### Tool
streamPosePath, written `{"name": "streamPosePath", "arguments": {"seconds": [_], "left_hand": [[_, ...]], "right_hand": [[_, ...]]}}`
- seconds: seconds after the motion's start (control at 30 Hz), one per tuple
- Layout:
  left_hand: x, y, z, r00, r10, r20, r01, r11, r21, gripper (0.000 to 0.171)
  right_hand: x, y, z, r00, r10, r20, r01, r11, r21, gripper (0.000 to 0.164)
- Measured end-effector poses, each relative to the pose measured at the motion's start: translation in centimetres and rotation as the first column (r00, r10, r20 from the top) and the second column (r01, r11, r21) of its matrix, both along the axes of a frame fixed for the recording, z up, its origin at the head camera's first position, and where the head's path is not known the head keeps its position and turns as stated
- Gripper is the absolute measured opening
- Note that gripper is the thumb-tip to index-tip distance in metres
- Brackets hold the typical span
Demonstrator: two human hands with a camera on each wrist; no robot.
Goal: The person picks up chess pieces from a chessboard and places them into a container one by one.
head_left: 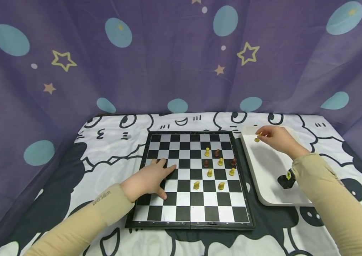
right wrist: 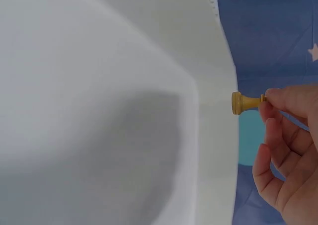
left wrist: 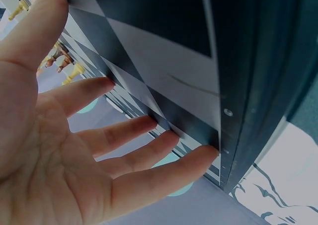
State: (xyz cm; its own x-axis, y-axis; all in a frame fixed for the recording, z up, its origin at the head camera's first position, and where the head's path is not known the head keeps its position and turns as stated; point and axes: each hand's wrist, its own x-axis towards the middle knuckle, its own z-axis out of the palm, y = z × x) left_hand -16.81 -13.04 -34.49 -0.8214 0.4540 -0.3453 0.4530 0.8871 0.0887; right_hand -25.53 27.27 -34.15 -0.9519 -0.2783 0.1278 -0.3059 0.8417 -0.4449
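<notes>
My right hand [head_left: 277, 139] is over the far left corner of a white tray [head_left: 253, 170]. Between thumb and fingertips it pinches a yellow chess piece [right wrist: 246, 103] by its narrow end, leaving the round base exposed. On the left side of a black-and-white chessboard [head_left: 184, 206], my left hand [head_left: 150, 179] has its fingers spread, and the fingertips meet the squares in the left wrist view. Several yellow chess pieces [head_left: 209, 173] and three red-brown ones [head_left: 205, 163] stand on the board's right half, away from the left hand.
The tray sits just right of the board, with its raised wall [head_left: 248, 153] beside the board's black border. A cartoon-printed cloth [head_left: 113, 142] covers the table under both. Behind the table hangs a purple curtain [head_left: 168, 64] with stars and blue ovals.
</notes>
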Motion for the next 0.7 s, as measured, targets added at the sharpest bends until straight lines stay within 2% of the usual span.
{"name": "streamPosePath", "arguments": {"seconds": [0.17, 0.7], "left_hand": [[0.0, 0.0, 0.0, 1.0, -0.003, -0.001, 0.003, 1.0, 0.009, 0.099], [0.3, 0.1, 0.3, 1.0, 0.012, 0.005, -0.012, 1.0, 0.015, 0.099]], "right_hand": [[-0.2, 0.2, -1.0, 1.0, 0.006, 0.002, -0.006, 1.0, -0.018, 0.013], [-0.8, -0.2, -2.6, 0.998, 0.021, 0.051, -0.02, 0.999, -0.03, 0.015]]}}
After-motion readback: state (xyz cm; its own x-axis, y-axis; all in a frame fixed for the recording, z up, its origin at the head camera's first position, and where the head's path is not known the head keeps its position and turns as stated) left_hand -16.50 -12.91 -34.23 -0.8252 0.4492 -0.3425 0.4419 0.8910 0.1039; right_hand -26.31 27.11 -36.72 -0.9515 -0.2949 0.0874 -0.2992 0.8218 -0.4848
